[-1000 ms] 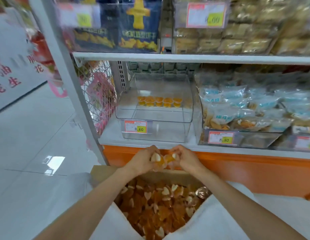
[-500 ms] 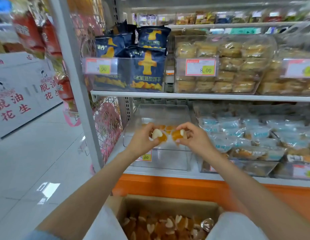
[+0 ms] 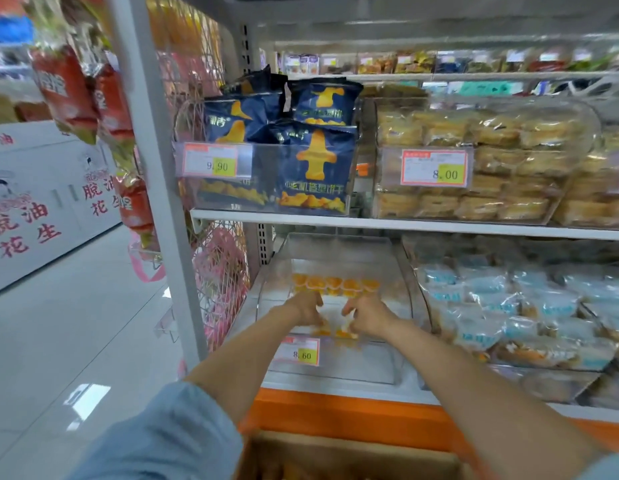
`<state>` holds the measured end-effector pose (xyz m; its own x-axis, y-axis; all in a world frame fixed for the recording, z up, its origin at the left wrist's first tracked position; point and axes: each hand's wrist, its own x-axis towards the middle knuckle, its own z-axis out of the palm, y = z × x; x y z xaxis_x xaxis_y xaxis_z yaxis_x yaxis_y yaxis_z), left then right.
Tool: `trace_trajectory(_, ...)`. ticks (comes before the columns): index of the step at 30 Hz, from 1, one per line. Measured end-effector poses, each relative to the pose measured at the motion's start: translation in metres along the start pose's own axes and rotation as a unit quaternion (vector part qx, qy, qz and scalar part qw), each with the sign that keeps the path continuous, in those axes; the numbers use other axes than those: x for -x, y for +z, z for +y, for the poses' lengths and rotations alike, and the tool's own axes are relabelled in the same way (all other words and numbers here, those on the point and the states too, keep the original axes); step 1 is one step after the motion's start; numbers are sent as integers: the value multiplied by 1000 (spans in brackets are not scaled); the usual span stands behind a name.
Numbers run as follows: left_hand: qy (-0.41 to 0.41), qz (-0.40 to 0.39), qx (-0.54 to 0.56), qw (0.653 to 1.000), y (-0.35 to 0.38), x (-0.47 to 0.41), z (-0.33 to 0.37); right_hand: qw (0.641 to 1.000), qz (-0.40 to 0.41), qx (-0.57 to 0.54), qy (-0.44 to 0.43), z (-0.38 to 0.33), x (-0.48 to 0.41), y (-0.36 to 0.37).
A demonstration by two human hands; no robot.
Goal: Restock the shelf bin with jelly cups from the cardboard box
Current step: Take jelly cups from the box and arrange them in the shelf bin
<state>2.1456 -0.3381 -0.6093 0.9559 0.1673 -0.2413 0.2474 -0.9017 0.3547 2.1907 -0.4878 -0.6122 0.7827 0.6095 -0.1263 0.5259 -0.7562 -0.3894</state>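
Two hands were inside the clear shelf bin (image 3: pixel 410 278), which suggested the placing step. The left hand (image 3: pixel 306 311) had its fingers curled down over blurred orange jelly cups (image 3: pixel 339 336) on the bin floor near the front. A back row of cups (image 3: pixel 334 285) stood just beyond. The right hand (image 3: pixel 365 315), just beside the left, curled down likewise. Whether either hand gripped a cup or had let go could not be told. The next move probably called for releasing, withdrawing, and reaching down to the cardboard box (image 3: pixel 349 448) for more.
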Motion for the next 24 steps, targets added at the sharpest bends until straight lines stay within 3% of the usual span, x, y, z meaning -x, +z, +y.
trace_trajectory(2,32,71,1,997,-12,17,3,1000,21,-2,-4,-1,3,-4)
trace_trajectory(5,132,208,41,968,-24,73,9,984,148,-58,-85,-6,37,-15)
trace_trajectory(7,184,239,86,949,-16,118,10,965,195,-107,-142,-7,80,-16)
trace_trajectory(10,192,158,100,963,22,155,-1,970,133,-94,-179,4,130,4)
trace_trajectory(15,110,-28,2,993,102,129,-15,989,-77,-32,-123,31,128,75)
trace_trajectory(19,32,-77,21,996,153,123,-21,982,-177,14,-64,42,118,122)
trace_trajectory(24,-22,-127,52,990,208,131,-26,968,-245,-15,44,63,126,177)
